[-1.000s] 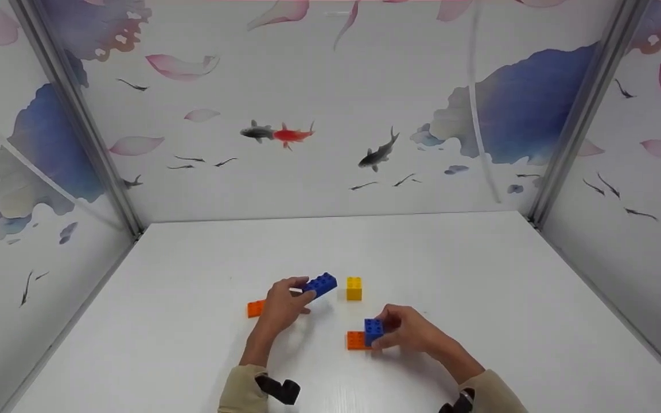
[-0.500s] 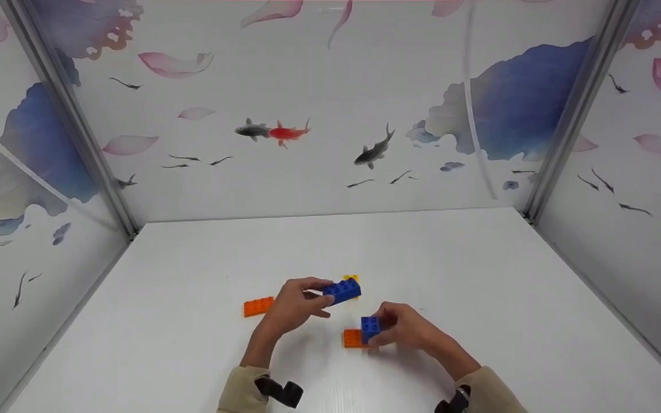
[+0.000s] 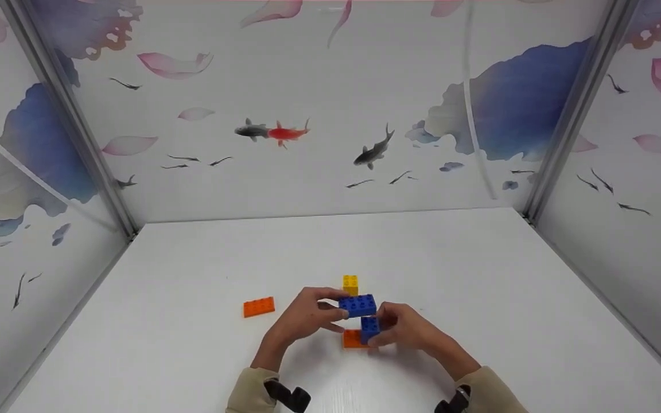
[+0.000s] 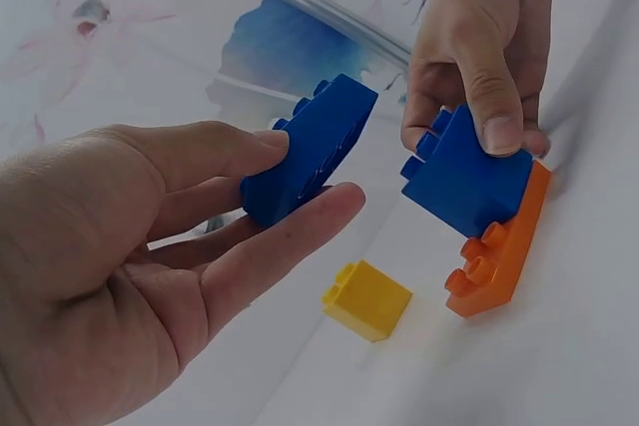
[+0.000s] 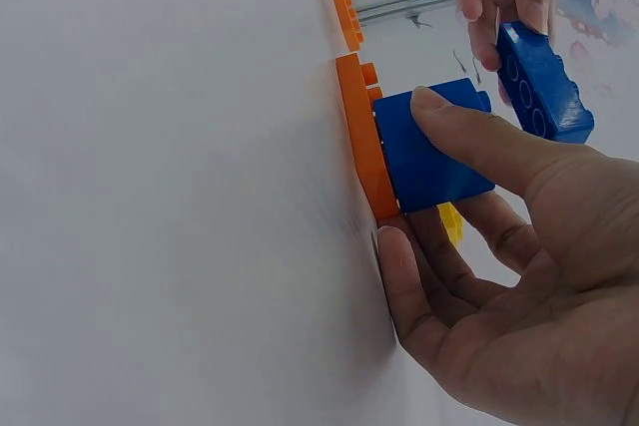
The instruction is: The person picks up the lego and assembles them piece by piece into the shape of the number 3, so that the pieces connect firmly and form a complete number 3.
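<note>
My left hand (image 3: 307, 312) pinches a long blue toy brick (image 3: 358, 306) between thumb and fingers, holding it in the air, studs up. In the right wrist view the hollow underside of this long brick (image 5: 529, 87) shows. Just below and to the right, my right hand (image 3: 408, 326) grips a square, taller blue brick (image 3: 370, 329) by its sides. That square brick (image 4: 469, 177) sits on one end of a flat orange brick (image 4: 499, 251), whose other studs are bare. The orange piece lies on the white table.
Behind the hands a small yellow brick (image 3: 350, 284) stands on the table (image 3: 193, 258). A second flat orange brick (image 3: 259, 307) lies to the left of my left hand. Printed panels wall the table at the back and sides.
My left hand has carried the long blue brick to the right and nearer, from left of the yellow brick to just above the square blue brick. The right hand keeps its grip.
</note>
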A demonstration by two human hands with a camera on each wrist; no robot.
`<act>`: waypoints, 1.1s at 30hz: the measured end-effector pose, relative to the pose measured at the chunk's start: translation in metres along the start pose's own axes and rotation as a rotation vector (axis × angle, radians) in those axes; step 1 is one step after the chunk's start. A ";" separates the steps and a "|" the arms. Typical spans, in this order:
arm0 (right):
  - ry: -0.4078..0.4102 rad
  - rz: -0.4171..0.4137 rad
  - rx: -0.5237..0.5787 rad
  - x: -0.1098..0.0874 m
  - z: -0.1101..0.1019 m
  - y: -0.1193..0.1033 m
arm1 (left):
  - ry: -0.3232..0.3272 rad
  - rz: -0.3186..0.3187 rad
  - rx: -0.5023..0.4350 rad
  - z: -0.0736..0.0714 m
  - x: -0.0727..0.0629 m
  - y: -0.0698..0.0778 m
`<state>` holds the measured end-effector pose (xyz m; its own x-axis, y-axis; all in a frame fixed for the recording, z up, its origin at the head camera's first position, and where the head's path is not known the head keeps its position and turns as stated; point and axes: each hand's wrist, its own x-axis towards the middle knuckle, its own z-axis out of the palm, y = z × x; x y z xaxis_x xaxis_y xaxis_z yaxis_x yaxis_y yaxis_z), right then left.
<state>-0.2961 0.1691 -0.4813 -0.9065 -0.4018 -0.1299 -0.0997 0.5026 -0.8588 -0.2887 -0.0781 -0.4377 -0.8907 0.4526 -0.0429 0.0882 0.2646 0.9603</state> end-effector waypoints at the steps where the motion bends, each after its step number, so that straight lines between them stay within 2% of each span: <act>1: 0.000 0.002 0.001 0.000 0.000 0.000 | -0.004 -0.006 -0.004 0.000 0.000 -0.001; 14: -0.002 -0.012 -0.027 0.001 -0.001 0.000 | -0.086 -0.058 -0.001 -0.001 0.005 -0.012; 19: -0.002 -0.020 -0.020 0.001 -0.002 0.001 | -0.087 -0.070 0.004 0.001 0.005 -0.013; 27: 0.021 0.045 -0.025 0.002 0.001 0.000 | -0.077 -0.080 -0.002 0.004 0.008 -0.016; 33: 0.012 0.026 -0.029 0.002 0.000 -0.001 | -0.030 -0.079 0.018 0.008 0.008 -0.015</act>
<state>-0.2973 0.1679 -0.4807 -0.9137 -0.3793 -0.1460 -0.0877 0.5349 -0.8403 -0.2933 -0.0713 -0.4550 -0.8816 0.4547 -0.1267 0.0263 0.3152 0.9487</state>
